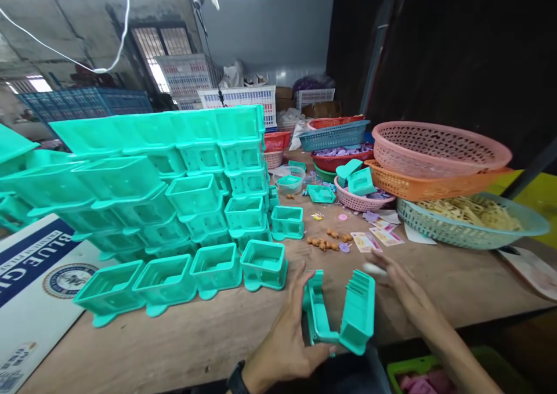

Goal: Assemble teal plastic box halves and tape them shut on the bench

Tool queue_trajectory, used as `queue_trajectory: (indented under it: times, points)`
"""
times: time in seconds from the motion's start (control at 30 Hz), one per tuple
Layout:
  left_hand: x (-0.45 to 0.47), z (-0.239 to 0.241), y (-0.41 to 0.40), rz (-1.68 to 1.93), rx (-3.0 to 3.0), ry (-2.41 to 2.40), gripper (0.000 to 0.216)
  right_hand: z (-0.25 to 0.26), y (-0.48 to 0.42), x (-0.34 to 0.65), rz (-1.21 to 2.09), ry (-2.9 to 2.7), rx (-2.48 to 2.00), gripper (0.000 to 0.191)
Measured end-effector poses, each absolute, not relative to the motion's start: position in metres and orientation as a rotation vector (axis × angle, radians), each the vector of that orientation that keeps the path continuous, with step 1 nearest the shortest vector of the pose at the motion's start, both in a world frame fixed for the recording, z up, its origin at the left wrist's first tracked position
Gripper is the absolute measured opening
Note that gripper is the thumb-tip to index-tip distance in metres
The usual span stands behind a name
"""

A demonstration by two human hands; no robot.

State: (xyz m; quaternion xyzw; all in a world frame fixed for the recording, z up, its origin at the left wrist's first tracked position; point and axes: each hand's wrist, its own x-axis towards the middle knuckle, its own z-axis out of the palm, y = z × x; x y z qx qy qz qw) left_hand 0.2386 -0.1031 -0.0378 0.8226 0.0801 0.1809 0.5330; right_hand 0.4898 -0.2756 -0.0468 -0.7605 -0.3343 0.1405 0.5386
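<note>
Brown tabletop (pixel 209 342) backs the open green case (pixel 360 313) between both hands, gripped by the left hand (pixel 285 336); whether the right hand (pixel 400 281) pinches a blurred white piece (pixel 375 269), I cannot tell. Handling the case seems the step, next needing a steady grip.

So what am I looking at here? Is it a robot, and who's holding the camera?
No robot: these are a person's bare hands. One camera, worn on that person's head, looks forward and down. The left hand grips an open turquoise plastic case, which looks hinged. The right hand is beside it; it's blurry, so I can't tell what it holds. On the brown wooden table are turquoise rectangular plastic boxes, many stacked, small brown figures and round plastic baskets in several colours.
</note>
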Motion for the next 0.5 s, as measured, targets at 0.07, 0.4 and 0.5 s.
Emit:
queue_trajectory:
  times: [0.07, 0.4, 0.5]
  points:
    - [0.24, -0.043, -0.102, 0.415, 1.9, 0.211, 0.119, -0.067, -0.299, 0.48, 0.378, -0.967, -1.768, 0.09]
    - [0.249, -0.043, -0.099, 0.387, 1.831, 0.252, 0.129, -0.059, -0.286, 0.436, 0.482, -1.358, -2.039, 0.125]
    - [0.25, -0.044, -0.099, 0.395, 1.856, 0.226, 0.125, -0.056, -0.272, 0.431, 0.518, -1.372, -2.026, 0.125]
